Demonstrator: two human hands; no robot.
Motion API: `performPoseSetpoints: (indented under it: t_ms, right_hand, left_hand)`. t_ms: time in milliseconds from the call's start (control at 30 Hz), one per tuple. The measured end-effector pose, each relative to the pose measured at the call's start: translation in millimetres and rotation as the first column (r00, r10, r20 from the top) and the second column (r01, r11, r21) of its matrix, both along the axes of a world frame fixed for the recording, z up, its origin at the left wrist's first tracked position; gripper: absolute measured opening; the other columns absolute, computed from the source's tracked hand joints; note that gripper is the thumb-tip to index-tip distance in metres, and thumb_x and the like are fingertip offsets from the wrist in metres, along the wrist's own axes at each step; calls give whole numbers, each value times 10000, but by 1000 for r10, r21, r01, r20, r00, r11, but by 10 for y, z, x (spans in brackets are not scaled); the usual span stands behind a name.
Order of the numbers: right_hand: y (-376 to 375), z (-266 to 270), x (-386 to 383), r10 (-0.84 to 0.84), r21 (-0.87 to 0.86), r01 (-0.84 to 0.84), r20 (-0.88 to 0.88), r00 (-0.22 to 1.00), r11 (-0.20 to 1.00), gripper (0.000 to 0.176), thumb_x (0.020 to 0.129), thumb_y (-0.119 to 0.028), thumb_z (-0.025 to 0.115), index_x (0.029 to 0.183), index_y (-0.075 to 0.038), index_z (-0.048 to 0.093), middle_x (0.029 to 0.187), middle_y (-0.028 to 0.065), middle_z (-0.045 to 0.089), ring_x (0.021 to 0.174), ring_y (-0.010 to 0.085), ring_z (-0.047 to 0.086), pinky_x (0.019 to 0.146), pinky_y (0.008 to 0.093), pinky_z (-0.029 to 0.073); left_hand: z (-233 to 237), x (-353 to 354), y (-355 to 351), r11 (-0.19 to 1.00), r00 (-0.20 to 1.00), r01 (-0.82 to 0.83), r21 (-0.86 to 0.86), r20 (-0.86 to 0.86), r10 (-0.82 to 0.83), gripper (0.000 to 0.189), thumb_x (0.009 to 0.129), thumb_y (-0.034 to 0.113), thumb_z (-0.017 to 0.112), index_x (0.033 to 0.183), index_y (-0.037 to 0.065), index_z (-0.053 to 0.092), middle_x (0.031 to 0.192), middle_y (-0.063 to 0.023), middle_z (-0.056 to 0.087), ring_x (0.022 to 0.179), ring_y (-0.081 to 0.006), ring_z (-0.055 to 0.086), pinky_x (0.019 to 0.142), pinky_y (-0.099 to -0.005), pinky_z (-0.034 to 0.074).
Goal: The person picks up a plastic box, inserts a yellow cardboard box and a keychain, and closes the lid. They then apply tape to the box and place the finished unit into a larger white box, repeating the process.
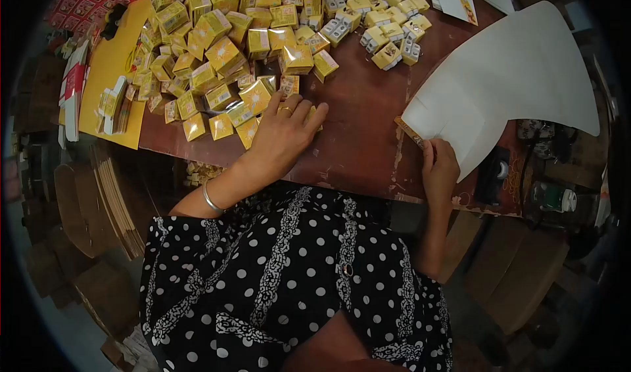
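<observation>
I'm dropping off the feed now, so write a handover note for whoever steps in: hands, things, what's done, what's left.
Left hand: open, fingers spread on the near edge of the pile of small yellow boxes on the table.
Right hand: pinching the near corner of the white card sheet, which lies flat on the table's right side.
Done: many boxes made up and heaped.
Left: the sheet is unfolded, and no box is in either hand's grip.

No legible text on boxes (pixel 223 53)
</observation>
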State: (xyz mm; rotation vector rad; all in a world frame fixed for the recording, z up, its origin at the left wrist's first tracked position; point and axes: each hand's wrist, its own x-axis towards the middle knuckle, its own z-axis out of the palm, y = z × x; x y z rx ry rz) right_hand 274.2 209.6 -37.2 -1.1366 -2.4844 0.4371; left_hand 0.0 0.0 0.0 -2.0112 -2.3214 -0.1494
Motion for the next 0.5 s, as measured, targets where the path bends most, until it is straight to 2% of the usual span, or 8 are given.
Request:
performPoseSetpoints:
  t_ms: [67, 100, 200, 267, 333, 400, 433, 500]
  right_hand:
    - [36, -105, -19, 23, 13, -22, -32, 999, 1000, 144, 1002, -174, 629, 992, -33, 654, 962, 114, 673, 912, 325, 646, 787, 412, 520]
    - [50, 93, 28, 28, 26, -28, -3, 1000, 999, 144, 1002, -174, 629, 992, -33, 654, 962, 114, 673, 912, 325, 646, 787, 412, 520]
    - [86, 53, -43, 73, -8, -74, -14, 997, 997, 170, 1016, -182, 625, 1009, -16, 663, 964, 148, 677, 861, 312, 657, 775, 387, 517]
    - [65, 90, -54, 17, 35, -15, -72, 997, 999, 177, 1024, -185, 622, 1039, -17, 676, 969, 132, 680, 873, 278, 663, 780, 363, 522]
    - [-40, 325, -157, 17, 34, -13, -122, 992, 999, 179, 1032, -163, 610, 1078, -8, 686, 990, 112, 689, 888, 234, 663, 790, 345, 527]
    - [-100, 424, -271, -37, 71, 58, -259, 965, 996, 173, 998, -99, 634, 1123, 12, 674, 999, 135, 674, 901, 277, 658, 805, 347, 529]
    - [-165, 432, -347, 8, 51, 6, -268, 963, 999, 173, 998, -99, 634, 1123, 12, 674, 999, 135, 674, 901, 277, 658, 805, 347, 529]
    - [-281, 428, -531, 54, -81, -96, -410, 911, 992, 148, 988, -39, 621, 1104, 34, 677, 996, 146, 675, 900, 265, 657, 797, 340, 523]
  left_hand:
    - [-128, -71, 14, 990, 998, 60, 126, -25, -57, 437, 865, 112, 608, 1298, 59, 587, 1214, -149, 615, 1251, -328, 550, 1142, -547, 347]
    - [-73, -61, 18, 989, 999, 51, 142, 3, -52, 437, 865, 112, 608, 1298, 59, 587, 1214, -149, 615, 1251, -328, 550, 1142, -547, 347]
    - [-91, -151, -64, 984, 999, 25, 179, 27, -31, 436, 862, 106, 603, 1295, 57, 593, 1262, -161, 606, 1284, -335, 535, 1150, -548, 337]
    - [-47, -147, -121, 968, 992, 94, 232, 65, -111, 444, 871, 115, 594, 1312, 57, 586, 1314, -168, 592, 1323, -337, 513, 1172, -552, 309]
    - [57, -92, -257, 963, 991, 95, 251, 68, -116, 439, 863, 129, 665, 1291, 56, 597, 1343, -161, 578, 1320, -337, 516, 1162, -549, 331]
    - [56, -52, -462, 848, 926, 68, 525, 284, -250, 421, 831, 147, 756, 1222, 52, 631, 1284, -143, 596, 1245, -333, 560, 1117, -534, 401]
    - [81, -63, -563, 800, 926, 53, 598, 270, -263, 395, 789, 124, 831, 1147, 43, 685, 1176, -134, 658, 1078, -327, 646, 947, -475, 506]
    - [4, -91, -878, 820, 945, -20, 572, 279, -172, 352, 793, 134, 822, 1108, 50, 689, 1123, -114, 646, 1020, -298, 637, 899, -445, 510]
